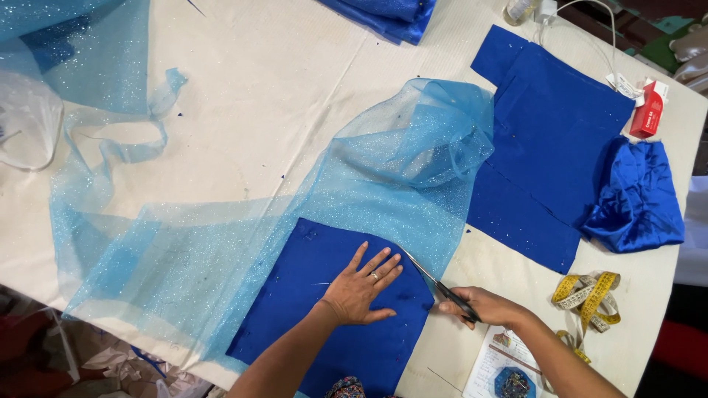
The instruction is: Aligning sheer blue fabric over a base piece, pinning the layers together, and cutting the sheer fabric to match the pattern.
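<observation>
While my left hand (361,290) lies flat with its fingers spread on the blue cloth (324,309), my right hand (483,306) is wrapped tight around the handles of the scissors (436,284). My left hand holds nothing; it just presses the cloth down on the table (258,96). The scissors have dark handles and shiny blades. The blades point up and to the left, along the right edge of the blue cloth, and the tip sits just beside my left fingers. I cannot tell how far the blades are open. The blue cloth is a flat square piece near my edge of the table. Thin, sparkly light blue net (295,199) lies over its top part and spreads far out to the left and up to the middle of the table. Bigger flat blue pieces (553,133) lie to the right of the net. A shiny blue bundle (638,195) sits on their right side. A yellow tape measure (590,291) is curled up near my right arm. A paper with a picture (501,365) lies under that arm. A small red box (649,110) stands by the far right edge.
</observation>
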